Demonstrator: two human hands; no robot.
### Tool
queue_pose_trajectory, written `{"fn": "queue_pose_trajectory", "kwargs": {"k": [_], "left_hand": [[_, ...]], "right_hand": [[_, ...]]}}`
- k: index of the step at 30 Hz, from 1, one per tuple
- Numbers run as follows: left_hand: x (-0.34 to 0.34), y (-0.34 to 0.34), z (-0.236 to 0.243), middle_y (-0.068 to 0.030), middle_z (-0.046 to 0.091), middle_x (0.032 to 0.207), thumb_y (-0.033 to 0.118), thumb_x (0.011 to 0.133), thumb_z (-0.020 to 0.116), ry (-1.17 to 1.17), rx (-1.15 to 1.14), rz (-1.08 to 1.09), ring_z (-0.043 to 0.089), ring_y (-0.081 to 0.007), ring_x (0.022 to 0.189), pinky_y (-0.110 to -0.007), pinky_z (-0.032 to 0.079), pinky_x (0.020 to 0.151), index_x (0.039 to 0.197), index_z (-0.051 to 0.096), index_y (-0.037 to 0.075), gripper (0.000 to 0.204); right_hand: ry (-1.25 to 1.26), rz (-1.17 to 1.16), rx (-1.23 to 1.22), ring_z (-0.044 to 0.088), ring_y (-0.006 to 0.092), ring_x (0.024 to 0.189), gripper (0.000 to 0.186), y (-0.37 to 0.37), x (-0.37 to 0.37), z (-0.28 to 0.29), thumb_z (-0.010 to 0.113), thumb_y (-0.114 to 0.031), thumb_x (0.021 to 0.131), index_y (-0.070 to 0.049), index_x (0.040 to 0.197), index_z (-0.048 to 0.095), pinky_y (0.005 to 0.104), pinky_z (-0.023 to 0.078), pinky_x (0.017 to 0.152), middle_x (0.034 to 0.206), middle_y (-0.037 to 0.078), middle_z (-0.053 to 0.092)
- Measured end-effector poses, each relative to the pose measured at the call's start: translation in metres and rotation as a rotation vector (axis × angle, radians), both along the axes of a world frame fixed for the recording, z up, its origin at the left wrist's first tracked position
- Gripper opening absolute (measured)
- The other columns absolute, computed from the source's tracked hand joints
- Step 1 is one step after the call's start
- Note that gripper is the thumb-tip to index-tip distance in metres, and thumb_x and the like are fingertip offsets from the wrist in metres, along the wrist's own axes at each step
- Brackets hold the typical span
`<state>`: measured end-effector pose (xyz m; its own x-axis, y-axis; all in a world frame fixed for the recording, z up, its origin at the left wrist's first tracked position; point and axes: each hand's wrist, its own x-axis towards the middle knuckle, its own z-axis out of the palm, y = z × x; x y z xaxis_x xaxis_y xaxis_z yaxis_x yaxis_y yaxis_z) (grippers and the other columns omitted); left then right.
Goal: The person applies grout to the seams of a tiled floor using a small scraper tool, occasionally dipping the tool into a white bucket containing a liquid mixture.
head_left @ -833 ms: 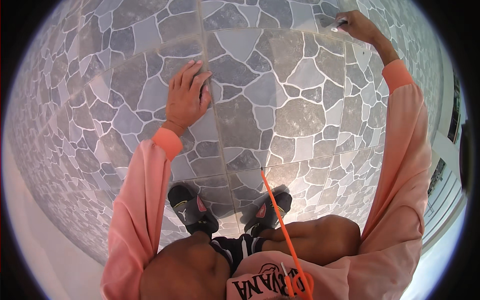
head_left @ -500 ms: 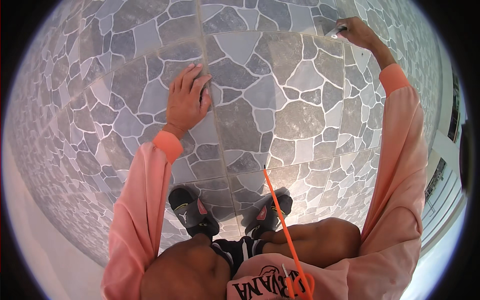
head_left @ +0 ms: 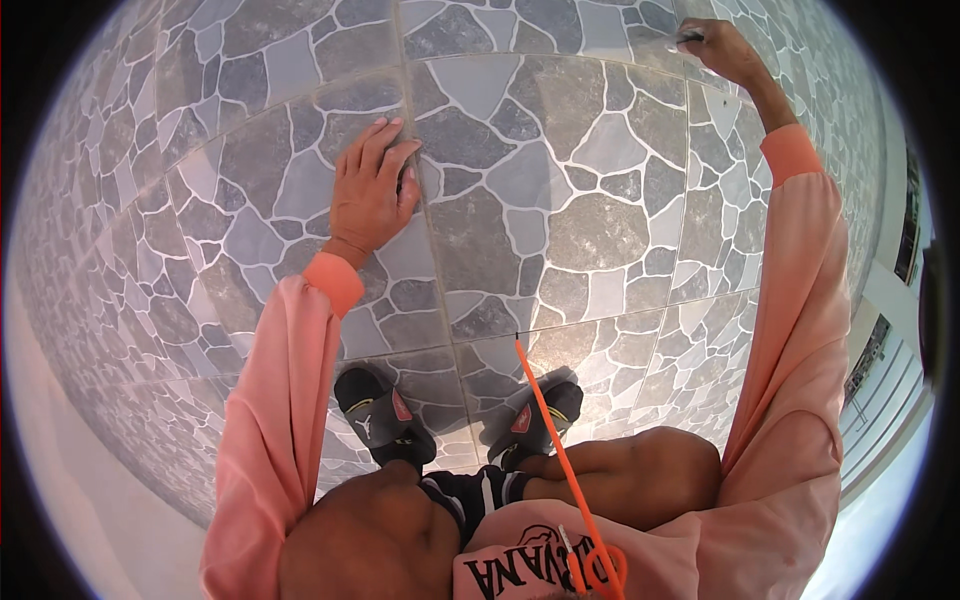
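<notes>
Stone-patterned grey tiles (head_left: pixel 598 232) with pale veins cover the floor. My left hand (head_left: pixel 370 195) rests on them, fingers loosely spread beside a straight tile joint, holding nothing. Stretched out to the far right, my right hand (head_left: pixel 724 52) is closed around a small dark object with a greyish edge (head_left: pixel 690 37). That object sits low at the floor, close to another tile joint. Most of it is hidden by my fingers, so its kind cannot be made out.
My feet in black slide sandals (head_left: pixel 385 418) are planted close to my body, below my bent knees. An orange drawstring (head_left: pixel 556 440) dangles from my pink sweatshirt (head_left: pixel 780 330). A pale railing-like structure (head_left: pixel 885 385) stands at the right rim.
My right hand has shifted slightly up and to the right, and the object in it shows less of its pale end. My left hand has slid very slightly away from me. The drawstring has swung left.
</notes>
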<state>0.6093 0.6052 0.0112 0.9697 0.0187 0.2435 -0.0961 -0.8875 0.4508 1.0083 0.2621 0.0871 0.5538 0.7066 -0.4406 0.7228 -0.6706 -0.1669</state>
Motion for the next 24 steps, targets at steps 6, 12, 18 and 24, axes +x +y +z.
{"fn": "queue_pose_trajectory", "kwargs": {"k": [6, 12, 18, 24], "left_hand": [[0.003, -0.002, -0.001, -0.0081, 0.051, 0.137, 0.01, 0.082, 0.061, -0.007, 0.002, 0.008, 0.045, -0.0301, 0.133, -0.045, 0.037, 0.105, 0.121, 0.058, 0.014, 0.039], [0.004, -0.004, -0.002, -0.0082, 0.051, 0.137, 0.01, 0.082, 0.061, -0.027, 0.013, 0.003, 0.044, -0.0306, 0.133, -0.045, 0.037, 0.105, 0.121, 0.058, 0.014, 0.039], [0.001, -0.002, -0.001, -0.0082, 0.051, 0.137, 0.01, 0.082, 0.061, 0.003, 0.027, 0.012, 0.045, -0.0307, 0.133, -0.045, 0.037, 0.105, 0.121, 0.058, 0.014, 0.039], [0.001, -0.002, -0.001, -0.0082, 0.051, 0.137, 0.011, 0.083, 0.061, -0.007, 0.035, 0.007, 0.045, -0.0308, 0.133, -0.045, 0.037, 0.105, 0.12, 0.058, 0.014, 0.038]], "right_hand": [[0.025, -0.244, 0.078, 0.061, 0.0259, 0.067, 0.019, 0.002, 0.003, 0.019, 0.066, -0.015, 0.085, -0.002, 0.099, 0.067, 0.0385, 0.049, 0.066, 0.079, 0.014, 0.068], [0.017, -0.261, 0.054, 0.06, 0.0236, 0.068, 0.019, 0.006, 0.007, 0.026, 0.067, -0.016, 0.087, -0.002, 0.099, 0.067, 0.0359, 0.049, 0.068, 0.08, 0.014, 0.068], [0.045, -0.199, 0.075, 0.061, 0.0248, 0.071, 0.019, 0.006, 0.016, 0.011, 0.068, -0.014, 0.085, -0.001, 0.1, 0.067, 0.0359, 0.049, 0.07, 0.084, 0.015, 0.069], [0.085, -0.288, 0.026, 0.062, 0.0269, 0.071, 0.022, 0.006, 0.006, 0.013, 0.068, -0.014, 0.083, 0.0, 0.1, 0.066, 0.0376, 0.049, 0.07, 0.082, 0.016, 0.069]]}}
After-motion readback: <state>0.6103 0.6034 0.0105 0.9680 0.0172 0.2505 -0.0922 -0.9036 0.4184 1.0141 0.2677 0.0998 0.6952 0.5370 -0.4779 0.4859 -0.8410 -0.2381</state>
